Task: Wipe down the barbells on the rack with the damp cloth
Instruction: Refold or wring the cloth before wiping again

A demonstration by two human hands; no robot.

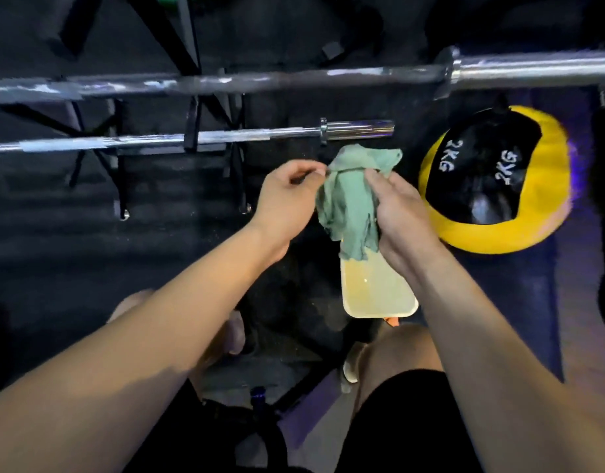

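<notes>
two barbells (294, 80), one cloth (349, 196)

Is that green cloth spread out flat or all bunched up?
Bunched up. The green cloth hangs crumpled between the left hand and right hand, above a pale tray.

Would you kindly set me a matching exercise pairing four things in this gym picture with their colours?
Things:
1. cloth
2. medicine ball
3. tray
4. upper barbell

Colours:
A. yellow and black
B. silver metal
C. green
D. pale cream

Pairs: 1-C, 2-A, 3-D, 4-B
</notes>
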